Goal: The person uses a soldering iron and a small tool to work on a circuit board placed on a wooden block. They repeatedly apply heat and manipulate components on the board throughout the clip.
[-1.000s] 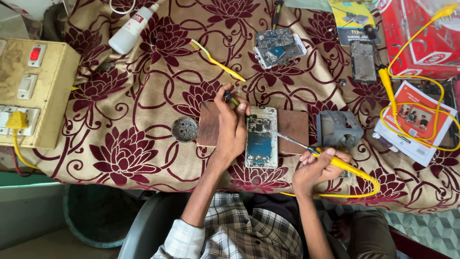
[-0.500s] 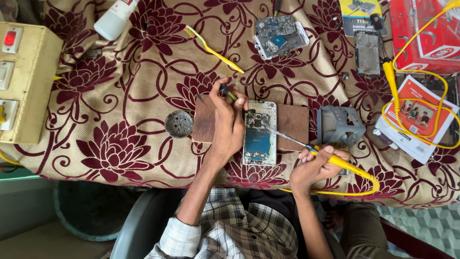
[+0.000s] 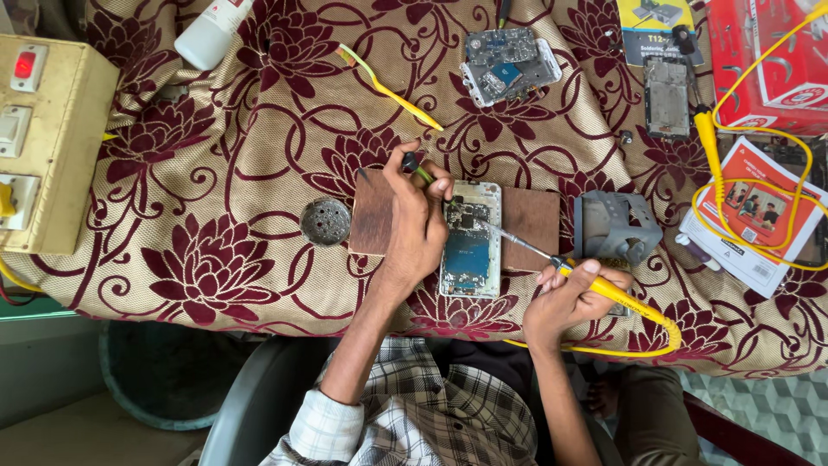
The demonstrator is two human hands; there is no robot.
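Note:
An opened phone (image 3: 471, 242) with its circuit board bare lies on a brown wooden board (image 3: 530, 213) on the flowered cloth. My left hand (image 3: 416, 226) rests beside the phone's left edge and pinches a thin green-handled tool (image 3: 423, 173) whose tip points at the top of the board. My right hand (image 3: 569, 296) grips a yellow soldering iron (image 3: 604, 289); its metal tip reaches left to the phone's upper part.
A grey metal iron stand (image 3: 617, 226) sits right of the board, a round metal tin (image 3: 325, 221) left of it. Farther off lie a yellow toothbrush (image 3: 388, 87), another opened phone (image 3: 509, 65), a white bottle (image 3: 211, 33), a beige switch box (image 3: 47, 142), red boxes (image 3: 776, 60) and yellow cable (image 3: 750, 190).
The view has shifted, so everything sits lower and more to the left in frame. Both hands keep the same hold on their tools over the phone.

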